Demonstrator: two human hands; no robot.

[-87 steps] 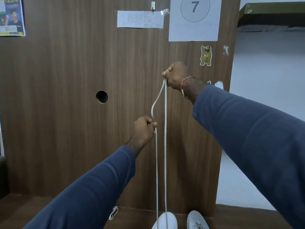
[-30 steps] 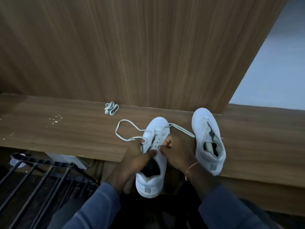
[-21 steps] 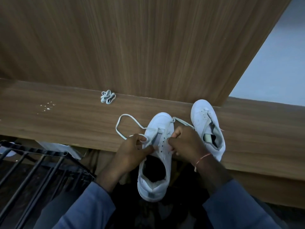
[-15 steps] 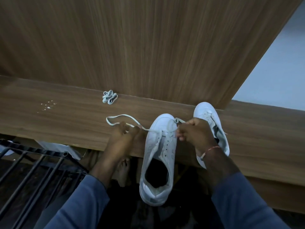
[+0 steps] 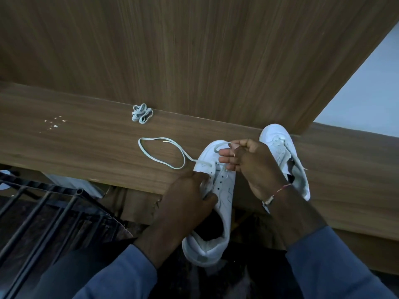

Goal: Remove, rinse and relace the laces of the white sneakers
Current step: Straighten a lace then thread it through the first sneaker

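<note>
A white sneaker [image 5: 224, 190] lies toe-away over the front edge of the wooden shelf [image 5: 86, 143], its heel hanging off. My left hand [image 5: 190, 197] grips the sneaker's left side by the eyelets. My right hand [image 5: 248, 160] pinches one end of the white lace [image 5: 164, 156] above the toe. The lace's other end lies in a loose loop on the shelf to the left. The second white sneaker [image 5: 285, 154] lies on the shelf behind my right hand, without a visible lace. A bundled second lace [image 5: 141, 113] sits by the back panel.
A wooden back panel [image 5: 194, 50] rises behind the shelf, with a pale wall [image 5: 367, 100] to its right. A black metal rack [image 5: 43, 212] stands below the shelf at the left. Small white specks [image 5: 54, 124] mark the shelf's left part.
My left hand has moved from the loose lace on the shelf back onto the sneaker's side. My right hand has lifted its lace end over the toe. Earlier both hands held the lace stretched high.
</note>
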